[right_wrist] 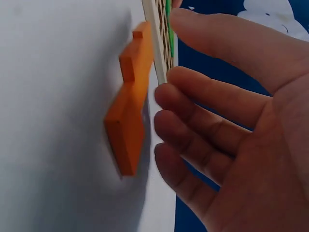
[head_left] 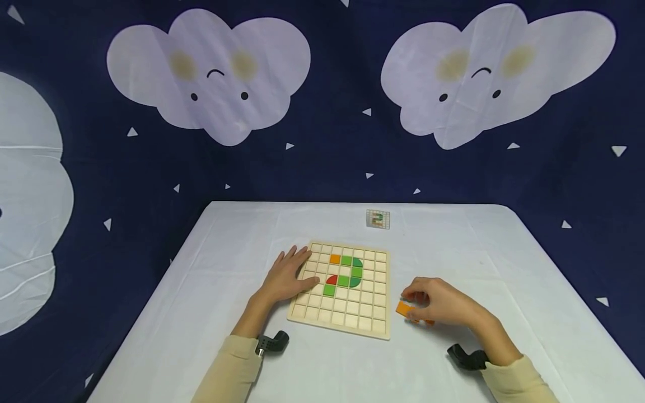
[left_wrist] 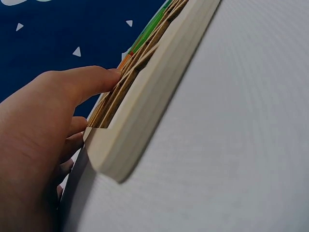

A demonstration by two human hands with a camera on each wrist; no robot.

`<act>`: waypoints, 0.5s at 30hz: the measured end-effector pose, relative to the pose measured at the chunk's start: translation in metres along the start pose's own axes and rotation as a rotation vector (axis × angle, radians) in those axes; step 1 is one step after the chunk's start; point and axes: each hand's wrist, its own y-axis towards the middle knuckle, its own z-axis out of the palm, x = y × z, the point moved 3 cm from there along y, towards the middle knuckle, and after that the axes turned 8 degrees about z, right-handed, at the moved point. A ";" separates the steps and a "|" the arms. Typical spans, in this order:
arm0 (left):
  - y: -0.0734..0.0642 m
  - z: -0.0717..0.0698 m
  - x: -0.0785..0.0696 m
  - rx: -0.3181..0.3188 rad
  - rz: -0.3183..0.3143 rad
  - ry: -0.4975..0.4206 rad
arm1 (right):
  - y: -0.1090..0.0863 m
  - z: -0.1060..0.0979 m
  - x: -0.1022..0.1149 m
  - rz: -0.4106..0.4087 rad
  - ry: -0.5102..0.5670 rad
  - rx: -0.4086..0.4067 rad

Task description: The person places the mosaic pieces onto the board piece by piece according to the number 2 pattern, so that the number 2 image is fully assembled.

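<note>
My left hand (head_left: 284,277) rests at the left side of a square wooden grid board (head_left: 365,323), its fingers extended along the edge. In the left wrist view the thumb (left_wrist: 96,79) lies over the board's ridges. Set in the grid are an orange square (head_left: 335,259), several green squares (head_left: 356,272), two teal rounded pieces (head_left: 357,262) and a red rounded piece (head_left: 332,279). To the right of the board, my right hand (head_left: 440,299) hovers over orange tiles (head_left: 403,308). The right wrist view shows these tiles (right_wrist: 126,128) in an uneven row, with loosely bent fingers beside them and nothing gripped.
A small picture card (head_left: 378,219) with a coloured grid pattern stands behind the board. White cloth (head_left: 242,224) covers the table, and a dark blue cloud-print curtain (head_left: 342,157) hangs at its back. Black devices (head_left: 274,342) sit on both wrists.
</note>
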 end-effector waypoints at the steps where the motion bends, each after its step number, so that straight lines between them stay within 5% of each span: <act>1: 0.000 0.000 0.000 0.000 0.002 -0.001 | 0.000 0.002 0.000 -0.004 -0.001 0.011; 15: -0.001 -0.001 -0.002 -0.004 0.016 -0.012 | 0.000 0.013 0.007 -0.005 -0.128 -0.055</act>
